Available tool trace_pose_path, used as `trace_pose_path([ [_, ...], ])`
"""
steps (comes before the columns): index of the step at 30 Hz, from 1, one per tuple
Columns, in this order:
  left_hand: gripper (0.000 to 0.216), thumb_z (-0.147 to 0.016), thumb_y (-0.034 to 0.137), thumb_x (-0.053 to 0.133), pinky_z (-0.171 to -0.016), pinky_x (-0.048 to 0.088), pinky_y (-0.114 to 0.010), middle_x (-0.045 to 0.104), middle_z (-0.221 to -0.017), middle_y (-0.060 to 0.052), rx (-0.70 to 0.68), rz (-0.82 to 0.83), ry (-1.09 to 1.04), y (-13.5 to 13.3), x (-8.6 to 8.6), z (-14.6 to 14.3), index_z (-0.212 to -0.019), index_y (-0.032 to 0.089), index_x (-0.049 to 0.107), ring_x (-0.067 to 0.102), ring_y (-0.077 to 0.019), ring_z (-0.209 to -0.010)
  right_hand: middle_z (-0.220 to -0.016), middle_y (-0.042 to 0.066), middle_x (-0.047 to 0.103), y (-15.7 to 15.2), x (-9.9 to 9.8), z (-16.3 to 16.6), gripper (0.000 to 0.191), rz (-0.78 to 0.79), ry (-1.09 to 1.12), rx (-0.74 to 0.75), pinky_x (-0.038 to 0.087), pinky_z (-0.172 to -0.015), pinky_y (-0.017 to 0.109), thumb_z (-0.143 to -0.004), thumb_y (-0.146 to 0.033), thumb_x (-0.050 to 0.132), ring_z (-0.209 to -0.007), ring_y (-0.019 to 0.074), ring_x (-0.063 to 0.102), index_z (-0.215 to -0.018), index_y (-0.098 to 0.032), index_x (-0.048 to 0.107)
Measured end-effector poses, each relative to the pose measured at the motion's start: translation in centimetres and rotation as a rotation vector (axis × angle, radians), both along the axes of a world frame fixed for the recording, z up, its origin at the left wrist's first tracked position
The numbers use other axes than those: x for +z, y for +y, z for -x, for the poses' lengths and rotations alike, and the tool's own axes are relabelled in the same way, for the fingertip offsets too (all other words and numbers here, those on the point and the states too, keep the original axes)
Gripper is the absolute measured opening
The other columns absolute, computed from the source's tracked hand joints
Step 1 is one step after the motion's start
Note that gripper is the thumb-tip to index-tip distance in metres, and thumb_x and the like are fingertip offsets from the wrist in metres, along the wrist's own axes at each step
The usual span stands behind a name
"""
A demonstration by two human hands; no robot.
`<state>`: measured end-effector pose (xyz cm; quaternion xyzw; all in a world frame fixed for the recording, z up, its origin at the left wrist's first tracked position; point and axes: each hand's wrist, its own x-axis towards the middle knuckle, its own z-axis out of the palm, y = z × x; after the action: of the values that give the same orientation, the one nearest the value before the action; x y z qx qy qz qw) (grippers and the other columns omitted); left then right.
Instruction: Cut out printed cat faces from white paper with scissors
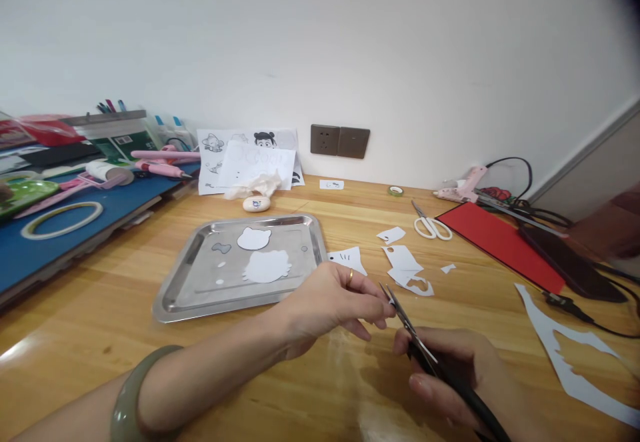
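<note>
Held in my right hand (455, 369) is a pair of black-handled scissors (417, 339), its narrow blades pointing up and left, slightly parted. My left hand (345, 299) pinches a tiny piece of white paper (392, 303) right at the blade tips; most of that piece is hidden by the fingers. Left of my hands lies a metal tray (173, 295). In it rest a white cat-head cutout (254, 238), a larger white cutout with whisker points (267, 267), a grey bow cutout (221, 248) and small white ovals.
Paper scraps (403, 259) lie beyond my hands, and a long offcut (570, 369) at right. White-handled scissors (433, 227), a red sheet (500, 242), a pink glue gun (467, 185) and a tape roll (395, 191) sit farther back. A blue board (115, 229) holds supplies at left.
</note>
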<state>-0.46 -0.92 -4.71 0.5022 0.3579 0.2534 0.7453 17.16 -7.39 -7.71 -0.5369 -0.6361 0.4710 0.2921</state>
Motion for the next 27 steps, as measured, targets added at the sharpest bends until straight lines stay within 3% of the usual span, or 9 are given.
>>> trace_pose_path([
  [12,0.004,-0.059,0.016,0.066,-0.048,0.044,-0.015,0.058,-0.058,0.001,0.002,0.037,0.005,0.3,0.0,0.0,-0.06,0.012,0.065,0.052,-0.0068,-0.056,-0.047,-0.008,0.029,0.1,-0.7,-0.6,0.023,0.011,0.026,0.028,0.016,-0.037,0.02,-0.062,-0.042,0.06,-0.041,0.0081,0.021,-0.068,-0.021,0.056],
  [22,0.004,-0.06,0.015,0.065,-0.048,0.044,-0.015,0.059,-0.057,0.0,0.002,0.044,0.002,0.5,-0.2,0.0,-0.061,0.012,0.064,0.053,-0.0068,-0.056,-0.047,-0.007,0.027,-0.1,0.8,0.6,0.017,0.02,0.01,-0.044,0.014,-0.039,0.023,-0.062,-0.033,0.057,-0.042,0.0081,0.02,-0.057,-0.019,0.047],
  [27,0.005,-0.06,0.017,0.066,-0.048,0.044,-0.015,0.059,-0.057,0.0,0.002,0.046,0.0,0.4,-0.3,0.1,-0.061,0.012,0.065,0.053,-0.0071,-0.057,-0.047,-0.007,0.026,-0.1,0.8,0.6,0.018,0.028,0.015,-0.056,0.013,-0.039,0.024,-0.063,-0.036,0.057,-0.041,0.0083,0.018,-0.059,-0.02,0.05],
])
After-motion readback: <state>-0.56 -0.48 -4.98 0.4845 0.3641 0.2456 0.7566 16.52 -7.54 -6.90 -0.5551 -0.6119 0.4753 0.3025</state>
